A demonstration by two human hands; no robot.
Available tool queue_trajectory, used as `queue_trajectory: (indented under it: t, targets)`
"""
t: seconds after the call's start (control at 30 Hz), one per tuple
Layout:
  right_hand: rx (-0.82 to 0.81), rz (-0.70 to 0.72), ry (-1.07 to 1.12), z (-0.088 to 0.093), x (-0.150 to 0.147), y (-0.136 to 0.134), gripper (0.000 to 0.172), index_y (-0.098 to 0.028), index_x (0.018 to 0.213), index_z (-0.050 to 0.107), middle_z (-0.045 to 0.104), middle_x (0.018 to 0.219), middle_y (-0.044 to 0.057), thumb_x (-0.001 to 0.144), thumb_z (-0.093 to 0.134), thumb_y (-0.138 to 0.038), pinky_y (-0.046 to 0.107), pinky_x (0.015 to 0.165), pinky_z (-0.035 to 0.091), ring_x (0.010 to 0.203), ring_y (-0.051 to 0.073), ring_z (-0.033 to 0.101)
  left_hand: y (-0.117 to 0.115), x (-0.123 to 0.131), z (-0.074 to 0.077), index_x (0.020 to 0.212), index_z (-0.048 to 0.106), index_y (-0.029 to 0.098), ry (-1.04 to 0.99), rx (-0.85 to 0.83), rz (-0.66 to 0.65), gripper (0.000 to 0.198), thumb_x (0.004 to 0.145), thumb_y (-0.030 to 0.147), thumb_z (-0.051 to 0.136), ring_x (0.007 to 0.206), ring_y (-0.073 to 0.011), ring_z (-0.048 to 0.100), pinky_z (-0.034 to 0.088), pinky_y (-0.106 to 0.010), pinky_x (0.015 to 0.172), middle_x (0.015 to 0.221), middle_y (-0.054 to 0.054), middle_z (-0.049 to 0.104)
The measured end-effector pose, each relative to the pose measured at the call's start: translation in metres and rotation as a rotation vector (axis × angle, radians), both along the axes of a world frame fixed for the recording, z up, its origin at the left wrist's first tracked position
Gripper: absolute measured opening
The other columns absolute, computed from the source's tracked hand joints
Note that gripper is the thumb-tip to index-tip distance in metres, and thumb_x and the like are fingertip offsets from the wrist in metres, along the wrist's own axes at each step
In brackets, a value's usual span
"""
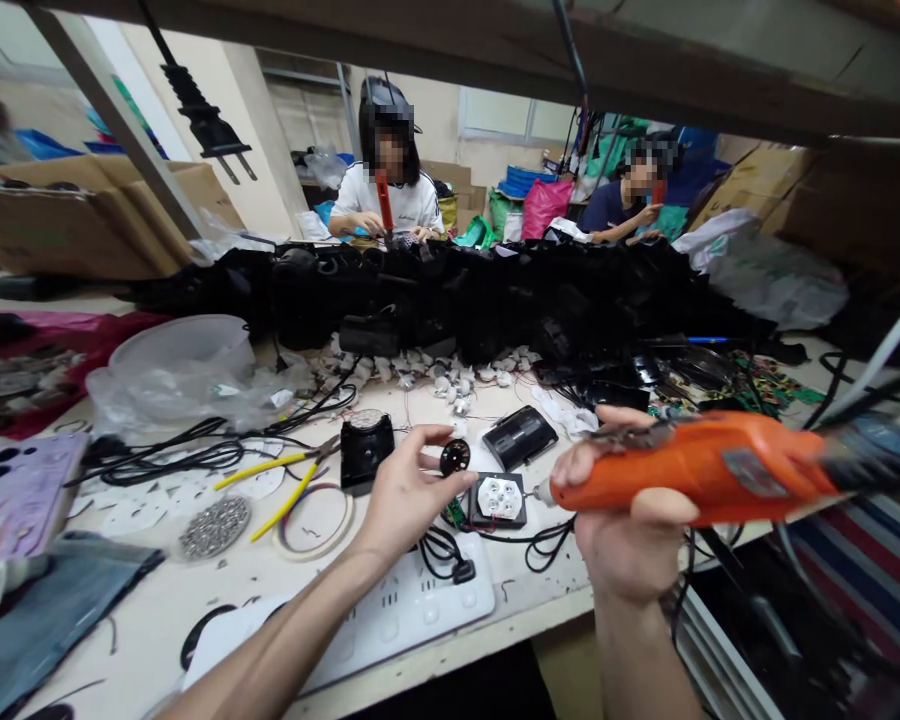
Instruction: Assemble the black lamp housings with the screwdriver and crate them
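My left hand (409,482) pinches a small round black part with holes (455,458) between thumb and fingers. Just right of it, a white LED board (500,497) with several round lenses sits on a black housing (521,520). My right hand (621,555) is wrapped around an orange electric screwdriver (667,468), held sideways with its tip pointing left, close to the LED board's right edge. Whether the tip touches the board, I cannot tell. Behind lies a black ribbed casing (520,437). An open black casing (366,452) stands left of my fingers.
Yellow-handled pliers (281,497), a tape roll (345,535) and a dish of screws (214,527) lie on the left. A white power strip (450,595) is under my left forearm. Black casings (450,290) are heaped across the back; two people work beyond. A plug (214,125) hangs overhead.
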State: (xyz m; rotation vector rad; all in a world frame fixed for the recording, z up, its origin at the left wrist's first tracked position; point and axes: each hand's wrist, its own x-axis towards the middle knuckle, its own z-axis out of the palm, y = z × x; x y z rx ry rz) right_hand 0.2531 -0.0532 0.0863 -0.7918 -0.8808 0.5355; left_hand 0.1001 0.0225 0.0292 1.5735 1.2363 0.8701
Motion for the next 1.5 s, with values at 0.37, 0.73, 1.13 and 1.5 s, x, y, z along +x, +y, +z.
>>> queue_trajectory:
  t: [0.37,0.73,1.13,1.5]
  targets:
    - [-0.12,0.076,-0.104,0.008,0.01,0.015,0.081,-0.02,0.11,0.063,0.064,0.064,0.002,0.07,0.038,-0.087,0.034,0.05,0.044,0.054,0.02,0.057,-0.001,0.031,-0.017,0.114,0.057,0.022,0.292,0.327,-0.558,0.049,0.068,0.015,0.071,0.102,-0.0249,0.054,0.045,-0.038,0.088,0.108,-0.005,0.064]
    - [-0.048,0.283,0.087,-0.001,0.002,0.021,0.083,-0.018,0.091,0.071,0.062,0.057,0.005,0.074,0.026,-0.086,0.033,0.043,0.041,0.044,0.02,0.054,0.0,0.028,-0.017,0.101,0.057,0.022,0.262,0.316,-0.584,0.035,0.069,0.01,0.065,0.096,-0.0226,0.052,0.043,-0.034,0.081,0.102,-0.003,0.063]
    - [-0.082,0.266,0.068,-0.008,-0.002,0.028,0.086,-0.016,0.092,0.07,0.058,0.052,0.003,0.073,0.025,-0.087,0.032,0.043,0.041,0.043,0.019,0.053,0.0,0.029,-0.014,0.097,0.059,0.02,0.314,0.306,-0.59,0.029,0.069,0.014,0.065,0.095,-0.0248,0.053,0.044,-0.035,0.078,0.097,-0.004,0.062]
    - [-0.169,0.236,0.035,-0.01,-0.003,0.03,0.08,-0.023,0.086,0.068,0.055,0.053,0.002,0.069,0.025,-0.089,0.032,0.039,0.037,0.042,0.02,0.048,0.0,0.028,-0.015,0.101,0.059,0.022,0.299,0.319,-0.593,0.035,0.068,0.012,0.064,0.096,-0.025,0.053,0.045,-0.035,0.079,0.099,-0.004,0.063]
